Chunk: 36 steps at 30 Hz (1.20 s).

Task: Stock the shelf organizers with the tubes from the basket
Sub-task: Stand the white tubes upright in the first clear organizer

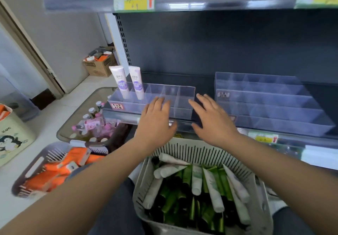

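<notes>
Left hand (155, 123) and right hand (214, 123) hover over the basket (192, 150), grips spread; orange packs (54, 172), pink bottles (91, 125) alongside.

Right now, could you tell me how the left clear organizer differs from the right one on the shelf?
The left organizer holds two purple-labelled tubes standing at its left end; the right organizer holds none. The left organizer looks narrower, the right organizer wider with more rows. Both are clear plastic with dividers.
</notes>
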### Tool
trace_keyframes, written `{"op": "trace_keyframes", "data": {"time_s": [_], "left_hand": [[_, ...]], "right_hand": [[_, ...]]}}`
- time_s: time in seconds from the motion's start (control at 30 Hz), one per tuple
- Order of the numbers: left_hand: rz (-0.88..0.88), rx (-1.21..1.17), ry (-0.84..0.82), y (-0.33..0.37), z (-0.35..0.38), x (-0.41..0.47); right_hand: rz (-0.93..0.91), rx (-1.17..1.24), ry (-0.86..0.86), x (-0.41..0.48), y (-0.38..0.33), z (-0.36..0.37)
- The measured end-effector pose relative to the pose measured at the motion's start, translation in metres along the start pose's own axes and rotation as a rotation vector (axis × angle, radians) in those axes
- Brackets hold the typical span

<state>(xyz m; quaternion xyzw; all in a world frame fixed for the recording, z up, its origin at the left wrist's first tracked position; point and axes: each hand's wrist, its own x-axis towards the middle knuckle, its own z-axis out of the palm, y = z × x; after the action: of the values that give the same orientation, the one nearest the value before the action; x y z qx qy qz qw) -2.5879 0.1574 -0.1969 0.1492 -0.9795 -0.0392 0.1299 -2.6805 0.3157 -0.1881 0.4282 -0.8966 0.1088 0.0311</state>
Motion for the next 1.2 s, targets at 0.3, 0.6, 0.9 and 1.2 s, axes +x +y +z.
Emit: {"op": "trace_keyframes", "data": {"time_s": [0.3, 0.6, 0.9, 1.2], "left_hand": [[-0.004, -0.094, -0.193, 0.023, 0.061, -0.045], [-0.053, -0.115, -0.429, 0.032, 0.122, -0.066], [-0.188, -0.022, -0.702, 0.017, 0.171, -0.058], [-0.200, 0.065, -0.831, 0.012, 0.201, -0.037]], "right_hand": [[0.100, 0.078, -0.198, -0.067, 0.030, 0.044], [0.298, 0.230, -0.383, -0.106, 0.051, 0.112], [0.501, 0.260, -0.561, -0.114, 0.069, 0.176], [0.647, 0.314, -0.626, -0.107, 0.074, 0.207]]}}
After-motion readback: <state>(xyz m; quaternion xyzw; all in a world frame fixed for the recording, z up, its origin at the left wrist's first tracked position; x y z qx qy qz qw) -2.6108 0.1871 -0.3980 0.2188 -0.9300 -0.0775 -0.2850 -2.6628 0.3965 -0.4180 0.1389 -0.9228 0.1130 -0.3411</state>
